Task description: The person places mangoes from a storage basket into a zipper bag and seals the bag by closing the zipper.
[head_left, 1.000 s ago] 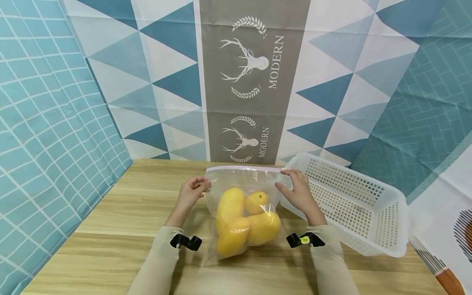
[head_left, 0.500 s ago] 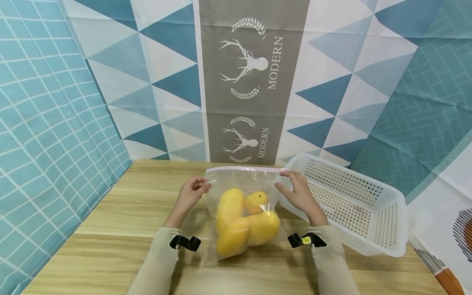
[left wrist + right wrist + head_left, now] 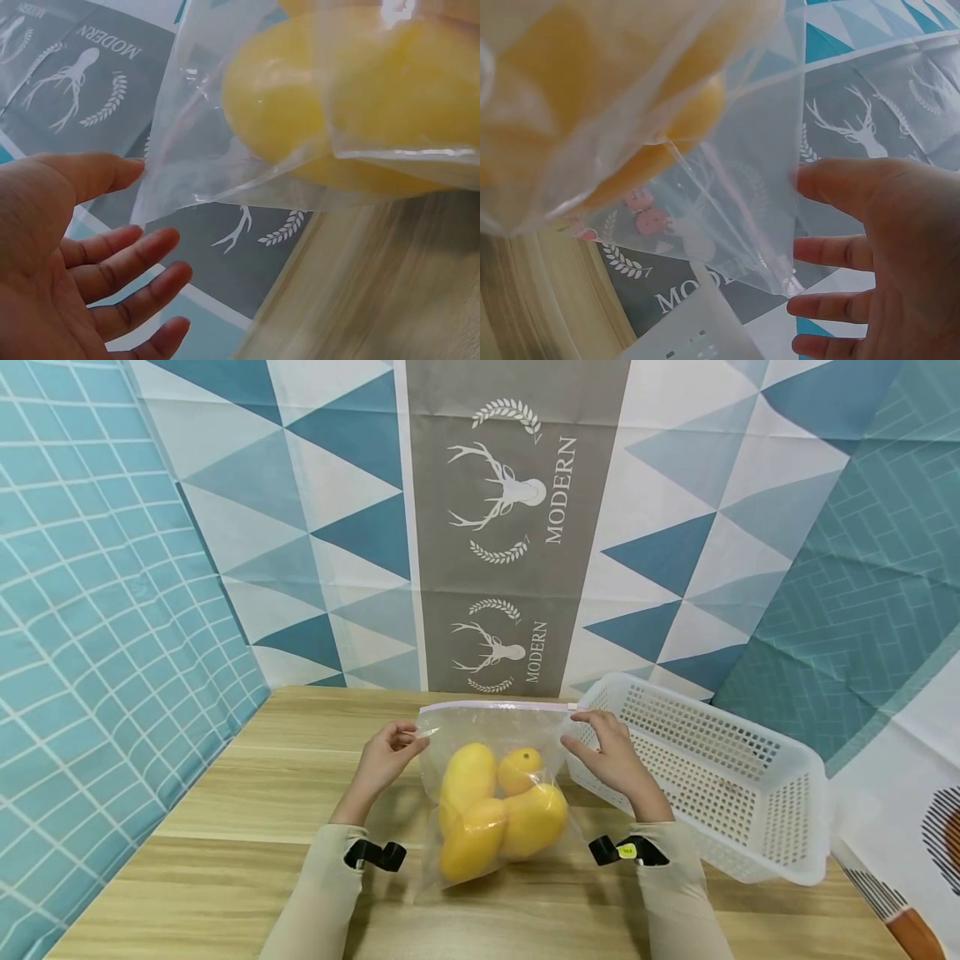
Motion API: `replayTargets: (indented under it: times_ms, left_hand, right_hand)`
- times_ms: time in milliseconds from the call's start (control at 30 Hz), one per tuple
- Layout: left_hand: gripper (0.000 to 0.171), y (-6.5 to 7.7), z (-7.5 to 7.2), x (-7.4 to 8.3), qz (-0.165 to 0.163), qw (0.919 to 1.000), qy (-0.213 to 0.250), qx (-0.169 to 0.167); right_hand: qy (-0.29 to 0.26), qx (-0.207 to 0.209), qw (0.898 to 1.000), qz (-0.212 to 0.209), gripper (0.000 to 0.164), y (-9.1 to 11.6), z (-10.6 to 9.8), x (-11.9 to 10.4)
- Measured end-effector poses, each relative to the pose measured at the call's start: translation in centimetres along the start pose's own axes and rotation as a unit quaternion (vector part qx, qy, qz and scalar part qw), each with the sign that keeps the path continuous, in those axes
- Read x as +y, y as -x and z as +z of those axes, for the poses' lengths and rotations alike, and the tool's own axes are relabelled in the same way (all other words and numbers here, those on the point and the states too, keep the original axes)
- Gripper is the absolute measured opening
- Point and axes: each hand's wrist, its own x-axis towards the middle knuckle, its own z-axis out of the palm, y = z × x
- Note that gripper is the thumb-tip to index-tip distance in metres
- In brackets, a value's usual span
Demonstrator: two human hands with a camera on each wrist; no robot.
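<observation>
A clear zip bag (image 3: 465,722) with a pinkish strip along its top lies on the wooden table. Inside it are several yellow mangoes (image 3: 468,781), one of them showing a round stem mark. Beside the bag's upper left edge is my left hand (image 3: 386,760), its thumb and fingers spread apart around the bag's corner in the left wrist view. At the upper right edge, my right hand (image 3: 611,756) reaches with its fingertips at the bag's border. The right wrist view shows those fingers nearly straight; whether they touch the plastic I cannot tell.
A white perforated plastic basket (image 3: 720,777) stands at the right, close behind my right hand. The wooden table (image 3: 247,827) meets a patterned cloth backdrop (image 3: 360,568) at the back. A blue checked cloth (image 3: 105,610) borders the left side.
Both forearms have drifted very slightly outward. The bag, the mangoes and the basket stay practically where they were.
</observation>
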Motion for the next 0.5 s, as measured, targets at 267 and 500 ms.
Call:
replayTargets:
  times_ms: [267, 500]
  left_hand:
    - [0.048, 0.2, -0.6, 0.6, 0.022, 0.9985, -0.05, 0.004]
    - [0.055, 0.9, -0.7, 1.5, 0.018, 0.9949, -0.096, -0.025]
  right_hand:
    - [0.022, -0.008, 1.0, -0.009, 0.052, 0.5, -0.7, -0.3]
    - [0.035, -0.017, 0.999, -0.019, 0.055, 0.9, -0.8, -0.8]
